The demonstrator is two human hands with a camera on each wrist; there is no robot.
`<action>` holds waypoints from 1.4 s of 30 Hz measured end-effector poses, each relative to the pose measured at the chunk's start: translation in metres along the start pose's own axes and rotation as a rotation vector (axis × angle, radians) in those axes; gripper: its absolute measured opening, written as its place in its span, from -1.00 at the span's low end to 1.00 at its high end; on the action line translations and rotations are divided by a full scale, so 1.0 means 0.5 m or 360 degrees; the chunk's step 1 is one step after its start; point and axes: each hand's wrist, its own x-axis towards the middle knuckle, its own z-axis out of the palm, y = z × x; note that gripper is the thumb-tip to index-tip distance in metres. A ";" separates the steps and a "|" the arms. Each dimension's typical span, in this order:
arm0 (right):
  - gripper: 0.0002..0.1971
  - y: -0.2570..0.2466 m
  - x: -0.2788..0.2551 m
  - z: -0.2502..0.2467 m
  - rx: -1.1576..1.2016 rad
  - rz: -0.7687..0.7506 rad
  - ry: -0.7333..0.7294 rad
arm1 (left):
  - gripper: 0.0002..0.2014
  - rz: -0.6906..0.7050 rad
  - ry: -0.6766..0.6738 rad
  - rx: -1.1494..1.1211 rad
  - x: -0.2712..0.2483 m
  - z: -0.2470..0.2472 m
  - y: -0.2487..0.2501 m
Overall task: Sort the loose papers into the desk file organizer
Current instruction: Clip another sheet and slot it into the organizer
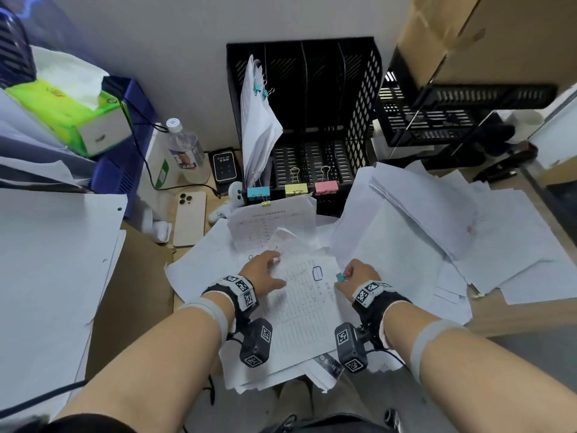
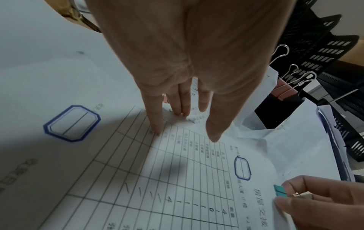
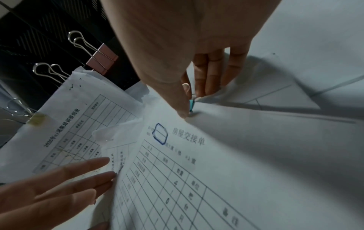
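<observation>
Black mesh file organizer (image 1: 362,98) upright at far centre of the counter, four slots; leftmost slot holds a leaning clipped sheaf (image 1: 257,120); blue, yellow and pink binder clips (image 1: 293,189) along its near edge; loose white papers (image 1: 421,232) heaped near and right; top gridded form (image 1: 304,307) bears a blue stamp, small teal clip (image 1: 340,277) at its right edge.

office desk | black file organizer (image 1: 359,98), loose forms (image 1: 421,214), binder clips (image 1: 326,187), stacked trays (image 1: 452,120)

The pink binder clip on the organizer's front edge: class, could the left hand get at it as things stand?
Probably yes. The left hand lies flat on the form holding nothing, and only loose papers lie between it and the pink binder clip.
</observation>
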 end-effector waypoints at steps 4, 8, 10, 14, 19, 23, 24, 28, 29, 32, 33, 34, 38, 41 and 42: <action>-0.85 -0.003 -0.001 -0.009 0.0153 -0.0095 0.0073 | -0.24 -0.0006 -0.0006 -0.0014 0.000 -0.002 -0.002; -0.87 -0.029 -0.014 -0.041 0.0242 -0.0390 0.0147 | -0.12 -0.0023 -0.0016 -0.0041 0.000 -0.008 0.008; -0.85 -0.055 -0.017 -0.068 0.0265 -0.0606 0.0140 | -0.04 0.0015 0.0035 -0.0051 -0.001 -0.016 0.018; -0.78 -0.130 -0.023 -0.131 0.0345 -0.0883 0.0059 | -0.31 0.0074 0.0142 -0.0235 -0.012 -0.060 0.026; -0.64 -0.201 -0.025 -0.185 0.0622 -0.0797 0.0113 | -0.73 0.0065 0.0120 -0.0660 -0.049 -0.126 0.007; -0.55 -0.185 -0.020 -0.185 0.0424 -0.0548 0.0451 | -0.83 0.0091 0.0229 -0.0747 -0.077 -0.149 0.000; -0.60 -0.180 -0.020 -0.188 0.0366 -0.0505 0.0489 | -0.85 0.0103 0.0245 -0.0743 -0.078 -0.154 0.006; -0.77 -0.209 -0.082 -0.160 0.0361 -0.0548 0.0004 | -0.87 0.0163 0.0326 -0.0816 -0.118 -0.195 0.018; -0.68 -0.216 -0.090 -0.144 0.0392 -0.0521 -0.0249 | -0.84 0.0165 0.0295 -0.0833 -0.118 -0.199 0.024; -0.26 -0.247 -0.150 -0.121 0.0535 -0.0560 -0.0774 | -0.81 0.0196 0.0147 -0.0869 -0.130 -0.202 0.072; -0.32 -0.261 -0.161 -0.118 0.0543 -0.0694 -0.0796 | -0.81 0.0247 0.0118 -0.0834 -0.135 -0.206 0.093; -0.41 -0.274 -0.170 -0.117 0.0528 -0.0871 -0.0772 | -0.82 0.0305 0.0104 -0.0783 -0.134 -0.209 0.109; -0.37 -0.282 -0.176 -0.131 0.0434 -0.0851 -0.0440 | -0.69 0.0432 -0.0013 -0.0760 -0.135 -0.223 0.163; -0.57 -0.275 -0.156 -0.178 0.0181 -0.0741 -0.0088 | -0.85 0.0504 -0.0123 -0.0954 -0.135 -0.237 0.193; -0.54 -0.273 -0.157 -0.200 0.0194 -0.0764 -0.0006 | -0.82 0.0541 -0.0110 -0.1018 -0.130 -0.245 0.200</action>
